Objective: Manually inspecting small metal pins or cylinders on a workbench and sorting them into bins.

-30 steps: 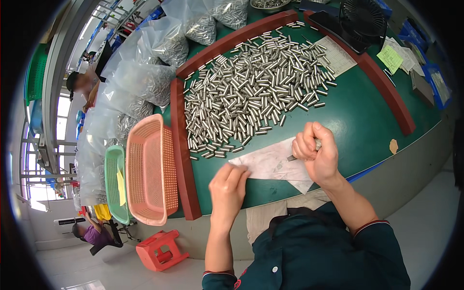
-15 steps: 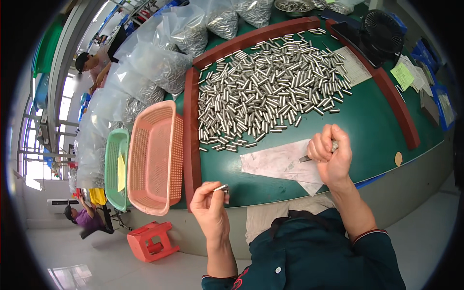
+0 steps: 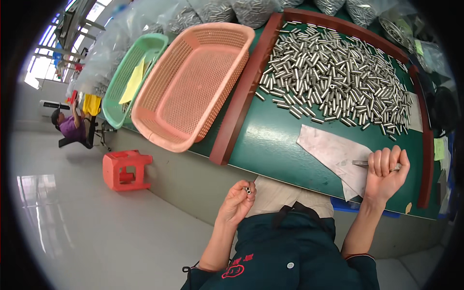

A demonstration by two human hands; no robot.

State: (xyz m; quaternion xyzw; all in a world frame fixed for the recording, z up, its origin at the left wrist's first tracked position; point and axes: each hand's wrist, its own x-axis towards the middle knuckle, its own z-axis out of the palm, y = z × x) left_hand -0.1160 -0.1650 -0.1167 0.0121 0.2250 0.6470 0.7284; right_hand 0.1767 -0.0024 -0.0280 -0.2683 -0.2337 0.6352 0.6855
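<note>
Steel everywhere on this bench, and we've got one short silver metal tube (image 3: 248,190) pinched between thumb and fingertips of our left hand (image 3: 238,202), held off the table edge, out over our lap. That's the sketchy bit: nothing sits under that pinch but clothing and the shiny grey floor (image 3: 96,232), so if the tips slip on the smooth metal, the tube probably rolls off somewhere near the red plastic stool (image 3: 124,169).

Our right hand (image 3: 384,169) is curled into a fist around a thin grey metal tool (image 3: 360,164), its tip poking out left of the knuckles over the crumpled white paper sheet (image 3: 333,152). A loose swing of that fist could drag the paper into the heap of silver metal tubes (image 3: 333,77) just beyond it.

Compared with half a second ago, the left hand has dropped lower and closer to our body, and our view has swung left, so the pink plastic mesh basket (image 3: 193,82) now fills much more of it. The right fist hasn't really moved.
</note>
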